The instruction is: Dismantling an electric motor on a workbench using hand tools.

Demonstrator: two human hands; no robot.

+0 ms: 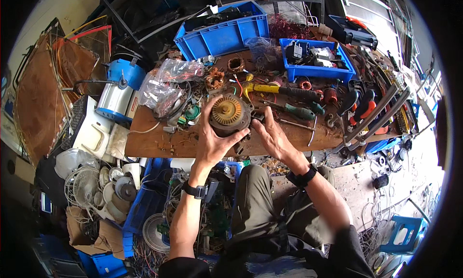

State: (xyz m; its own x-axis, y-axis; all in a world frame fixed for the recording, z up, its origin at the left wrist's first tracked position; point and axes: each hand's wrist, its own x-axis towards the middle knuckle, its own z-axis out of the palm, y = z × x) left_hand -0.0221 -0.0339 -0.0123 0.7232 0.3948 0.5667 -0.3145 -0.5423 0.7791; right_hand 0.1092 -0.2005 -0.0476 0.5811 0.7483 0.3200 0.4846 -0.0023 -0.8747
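Observation:
My left hand (214, 142) is wrapped round a round electric motor (226, 115), thumb along its near side. The motor's top is a brass-coloured ring of radial fins with a hub in the middle, set in a dark housing. On the motor's right side my right hand (276, 137) has thumb and forefinger closed about a small dark part at its edge; the fingertips partly hide that part. Just behind the motor lies a hammer (270, 89) with a yellow and black handle. A green-handled screwdriver (295, 111) rests to the right of my right hand.
The wooden bench (159, 139) carries plastic bags (166, 87), copper coils (236, 64) and pliers (362, 107). Two blue crates, one large (222, 35) and one smaller (316, 76), stand at the back. A blue and silver machine (115, 92) is left; fan parts (84, 185) lie lower left.

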